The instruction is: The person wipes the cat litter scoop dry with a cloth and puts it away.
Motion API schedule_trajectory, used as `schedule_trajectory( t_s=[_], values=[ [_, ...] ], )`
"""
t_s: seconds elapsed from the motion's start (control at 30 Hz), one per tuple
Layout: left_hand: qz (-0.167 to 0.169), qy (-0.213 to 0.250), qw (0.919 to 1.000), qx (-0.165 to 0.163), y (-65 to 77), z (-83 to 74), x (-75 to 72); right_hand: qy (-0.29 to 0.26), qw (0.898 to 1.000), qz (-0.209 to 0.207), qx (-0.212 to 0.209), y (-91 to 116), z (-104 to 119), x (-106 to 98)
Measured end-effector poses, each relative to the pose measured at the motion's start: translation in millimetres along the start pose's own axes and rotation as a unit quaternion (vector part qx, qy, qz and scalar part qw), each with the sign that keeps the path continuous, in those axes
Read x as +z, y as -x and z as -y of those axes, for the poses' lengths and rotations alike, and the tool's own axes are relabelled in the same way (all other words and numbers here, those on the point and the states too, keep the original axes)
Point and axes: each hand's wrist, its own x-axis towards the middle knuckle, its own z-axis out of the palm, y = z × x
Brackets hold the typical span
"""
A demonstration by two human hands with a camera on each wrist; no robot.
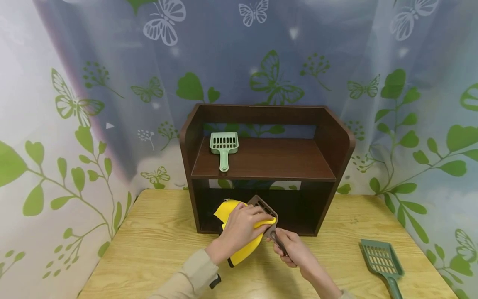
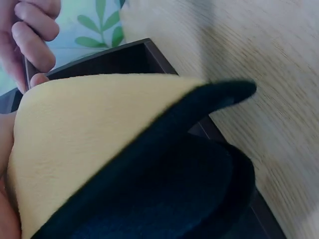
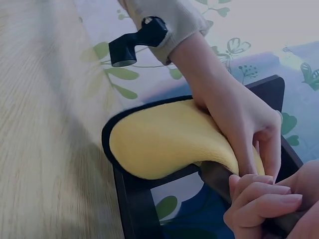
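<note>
My right hand (image 1: 293, 249) grips the handle of a brown slotted litter scoop (image 1: 257, 200), its head tilted up to the left in front of the shelf's lower compartment. Fingers of my left hand (image 1: 242, 226) curl round a yellow cloth (image 1: 244, 252) with black edging, holding it against the scoop's head and covering part of the slots. In the left wrist view, the cloth (image 2: 99, 124) hangs folded, its dark underside showing. The right wrist view has the cloth (image 3: 164, 139) draped beside the scoop's dark edge (image 3: 217, 179), close to both hands.
A dark brown two-tier shelf (image 1: 269, 155) stands at the back of the wooden table (image 1: 157, 245). On its upper board lies a mint-green litter scoop (image 1: 224, 154). A dark green litter scoop (image 1: 392, 276) lies at the table's right. Behind hangs a leaf-and-butterfly printed curtain (image 1: 231, 50).
</note>
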Motion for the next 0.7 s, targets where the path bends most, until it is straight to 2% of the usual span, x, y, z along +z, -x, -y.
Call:
schedule_trajectory(
  t_s=[0.1,0.17,0.33,0.43,0.53,0.7],
  values=[
    [-0.018,-0.052,0.9982,0.026,-0.6,0.8,2.3,0.007,1.0,-0.003,-0.003,0,-2,3],
    [-0.03,-0.098,0.994,0.039,-1.3,4.4,4.3,0.008,1.0,-0.007,-0.002,0,-4,4],
    [-0.04,-0.187,0.981,0.033,-2.9,21.1,3.1,0.01,1.0,-0.011,0.007,2,-8,4],
    [-0.051,-0.204,0.9773,0.024,-4.8,29.6,-1.4,0.009,1.0,-0.009,0.009,4,-9,1],
    [-0.053,-0.203,0.9773,0.028,-7.6,33.8,-6.4,0.007,1.0,0.0,0.003,6,-9,-2],
    [-0.021,-0.203,0.9774,0.055,-7.9,32.1,-14.1,0.005,1.0,-0.012,-0.013,8,-5,-8]
  ],
)
